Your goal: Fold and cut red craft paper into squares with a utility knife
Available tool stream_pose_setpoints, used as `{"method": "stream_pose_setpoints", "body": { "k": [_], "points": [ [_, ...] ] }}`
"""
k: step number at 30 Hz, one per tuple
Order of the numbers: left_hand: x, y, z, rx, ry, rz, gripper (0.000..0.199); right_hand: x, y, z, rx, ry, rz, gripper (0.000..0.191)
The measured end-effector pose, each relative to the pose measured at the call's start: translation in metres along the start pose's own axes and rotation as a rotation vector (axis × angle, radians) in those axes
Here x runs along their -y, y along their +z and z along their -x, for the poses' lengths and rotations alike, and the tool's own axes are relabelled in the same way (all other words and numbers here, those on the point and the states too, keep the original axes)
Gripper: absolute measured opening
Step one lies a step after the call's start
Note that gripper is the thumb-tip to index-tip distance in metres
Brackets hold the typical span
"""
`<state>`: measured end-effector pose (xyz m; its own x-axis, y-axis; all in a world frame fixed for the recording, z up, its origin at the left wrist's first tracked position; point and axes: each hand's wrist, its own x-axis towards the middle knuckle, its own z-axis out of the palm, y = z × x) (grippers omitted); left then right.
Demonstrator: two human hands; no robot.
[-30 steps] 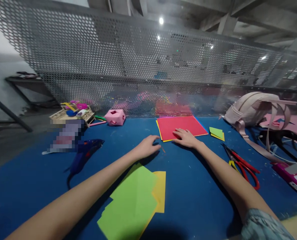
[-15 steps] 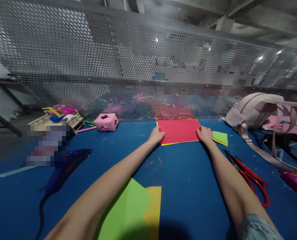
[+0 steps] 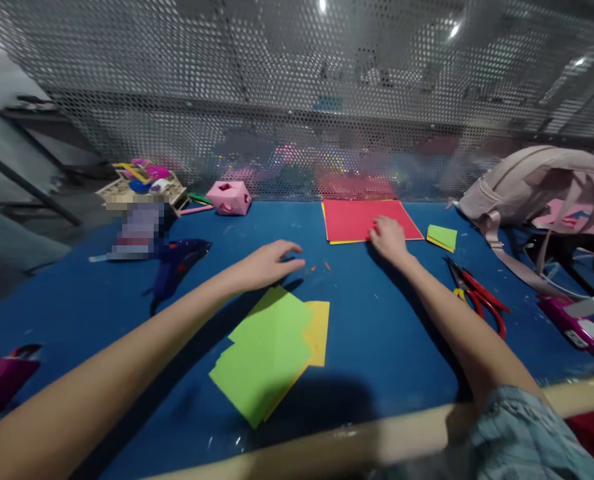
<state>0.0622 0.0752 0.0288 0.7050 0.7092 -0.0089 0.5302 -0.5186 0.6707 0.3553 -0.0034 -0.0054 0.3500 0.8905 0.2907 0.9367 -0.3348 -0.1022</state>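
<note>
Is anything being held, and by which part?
The left hand holds nothing. The right hand lies over the near edge of the red paper; any grip there can't be told.

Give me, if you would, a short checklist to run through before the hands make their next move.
1. Left grip free: ok, it holds nothing, fingers apart.
2. Right grip at the red paper: ok, it lies over the near edge; whether it pinches the sheet, cannot tell.
3. Red paper squared with the yellow sheet beneath: not ok, yellow shows along the edge.
4. Green paper neatly stacked: not ok, its edges are staggered.
5. Scissors away from the papers: ok, they lie apart, to the right.
6. Glue gun cool: cannot tell.
</note>
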Motion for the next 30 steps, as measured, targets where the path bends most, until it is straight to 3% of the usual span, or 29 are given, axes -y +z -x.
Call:
{"method": "stream_pose_setpoints", "body": {
  "k": [5,9,15,20,24,30],
  "points": [
    [0.023,0.005,0.071,0.249,0.085,-0.259,0.067,0.065,-0.017,0.084,0.181,-0.394,-0.109,0.03],
    [0.039,0.024,0.088,0.211,0.1,-0.419,0.066,0.085,-0.028,0.135,0.261,-0.539,-0.167,0.024],
    [0.033,0.047,0.073,0.099,0.155,-0.457,0.054,0.075,-0.023,0.133,0.283,-0.53,-0.196,0.026],
    [0.013,0.05,0.068,0.126,0.127,-0.419,0.059,0.062,-0.023,0.124,0.309,-0.487,-0.158,0.03],
    [0.015,0.039,0.081,0.181,0.067,-0.468,0.074,0.023,-0.044,0.12,0.347,-0.34,-0.05,0.039],
    [0.021,0.028,0.105,0.312,0.066,-0.51,0.092,-0.082,-0.079,0.113,0.335,0.327,0.224,0.044]
  ]
}}
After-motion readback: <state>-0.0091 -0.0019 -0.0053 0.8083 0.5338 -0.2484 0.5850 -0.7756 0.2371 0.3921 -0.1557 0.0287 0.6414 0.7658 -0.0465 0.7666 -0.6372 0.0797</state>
